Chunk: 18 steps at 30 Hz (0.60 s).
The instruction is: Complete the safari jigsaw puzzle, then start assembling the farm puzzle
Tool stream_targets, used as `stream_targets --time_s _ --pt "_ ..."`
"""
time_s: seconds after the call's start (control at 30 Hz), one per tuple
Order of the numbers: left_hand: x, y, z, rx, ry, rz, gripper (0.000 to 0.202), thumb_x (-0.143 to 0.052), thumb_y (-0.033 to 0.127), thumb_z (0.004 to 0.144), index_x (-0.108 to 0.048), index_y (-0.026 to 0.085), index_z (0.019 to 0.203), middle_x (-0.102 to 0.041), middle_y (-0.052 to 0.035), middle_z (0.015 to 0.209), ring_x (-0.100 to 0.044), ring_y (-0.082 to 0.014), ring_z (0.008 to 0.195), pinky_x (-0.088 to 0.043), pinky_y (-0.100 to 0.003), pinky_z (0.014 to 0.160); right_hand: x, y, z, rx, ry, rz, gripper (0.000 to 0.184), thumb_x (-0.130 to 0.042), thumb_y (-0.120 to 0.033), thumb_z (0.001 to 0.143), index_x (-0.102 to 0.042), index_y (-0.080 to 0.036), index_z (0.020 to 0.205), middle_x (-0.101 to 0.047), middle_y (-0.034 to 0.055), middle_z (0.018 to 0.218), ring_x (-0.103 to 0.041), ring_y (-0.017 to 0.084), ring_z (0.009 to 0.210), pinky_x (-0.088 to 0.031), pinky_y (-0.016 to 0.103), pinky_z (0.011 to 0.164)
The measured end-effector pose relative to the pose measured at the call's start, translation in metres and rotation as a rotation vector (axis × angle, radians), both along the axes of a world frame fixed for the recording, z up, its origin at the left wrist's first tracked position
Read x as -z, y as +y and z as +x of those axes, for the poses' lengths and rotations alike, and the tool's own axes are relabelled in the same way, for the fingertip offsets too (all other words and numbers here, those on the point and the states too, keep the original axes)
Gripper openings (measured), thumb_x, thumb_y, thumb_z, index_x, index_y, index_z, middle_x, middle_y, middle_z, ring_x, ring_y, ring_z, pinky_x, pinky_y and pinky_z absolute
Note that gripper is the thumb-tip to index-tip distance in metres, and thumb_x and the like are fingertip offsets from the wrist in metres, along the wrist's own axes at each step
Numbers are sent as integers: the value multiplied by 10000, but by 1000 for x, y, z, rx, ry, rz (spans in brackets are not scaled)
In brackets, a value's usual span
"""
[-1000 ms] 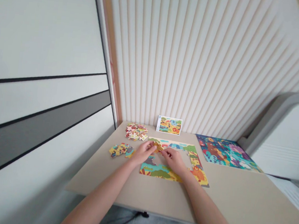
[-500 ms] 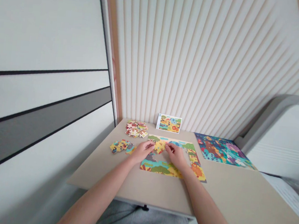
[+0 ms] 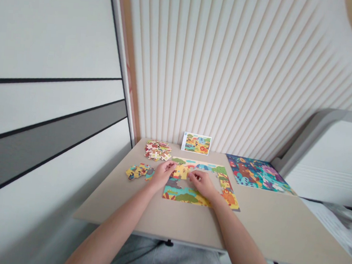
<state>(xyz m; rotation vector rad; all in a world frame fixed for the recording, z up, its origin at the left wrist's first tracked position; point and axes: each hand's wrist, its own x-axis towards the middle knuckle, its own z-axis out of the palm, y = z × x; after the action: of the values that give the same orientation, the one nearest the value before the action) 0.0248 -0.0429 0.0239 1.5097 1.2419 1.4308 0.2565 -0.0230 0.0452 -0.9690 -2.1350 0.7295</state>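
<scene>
A jigsaw puzzle (image 3: 186,198) lies on the table with its border joined and a gap in the middle. Between my hands is a yellow puzzle section (image 3: 181,172), low over the puzzle's upper left part. My left hand (image 3: 163,174) has its thumb and fingers pinched at the section's left edge. At the opposite edge, my right hand (image 3: 202,182) is curled, fingertips touching the section. Whether the section lies fully flat I cannot tell. A few joined yellow and blue pieces (image 3: 137,171) rest left of my left hand.
A pile of loose puzzle pieces (image 3: 157,150) sits at the table's back left. The picture card (image 3: 196,143) leans on the ribbed wall behind the puzzle. To the right lies a dark, colourful finished puzzle (image 3: 259,173), near a white panel (image 3: 331,163).
The yellow section has moved left and down, in line with the puzzle's left border. Both hands have shifted left with it. The whole view has also moved slightly.
</scene>
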Motion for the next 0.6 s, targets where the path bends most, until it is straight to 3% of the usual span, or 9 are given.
stream_targets --time_s 0.2,0.4,0.6 --pt "-5 -4 4 94 8 -6 336 -624 460 893 -707 169 1039 -727 -63 983 -664 -198 880 -512 -289 798 -1 9 7 138 71 -5 444 -454 -526 969 -681 -190 788 -667 29 706 -551 168 642 -393 280 619" --pt "-9 -9 9 194 -18 -25 332 -674 427 867 -687 163 1068 -709 -55 937 -663 -180 869 -520 -281 800 -3 2 1 -26 139 -122 371 -588 -549 888 -744 -218 950 -712 38 861 -568 172 702 -423 277 632" --pt "-9 -12 13 232 -54 -25 325 -678 426 871 -679 165 1065 -698 -52 938 -658 -174 872 -526 -279 797 -6 -2 1 -89 206 -293 358 -656 -564 836 -710 -214 885 -587 -13 666 -450 124 557 -343 253 521"
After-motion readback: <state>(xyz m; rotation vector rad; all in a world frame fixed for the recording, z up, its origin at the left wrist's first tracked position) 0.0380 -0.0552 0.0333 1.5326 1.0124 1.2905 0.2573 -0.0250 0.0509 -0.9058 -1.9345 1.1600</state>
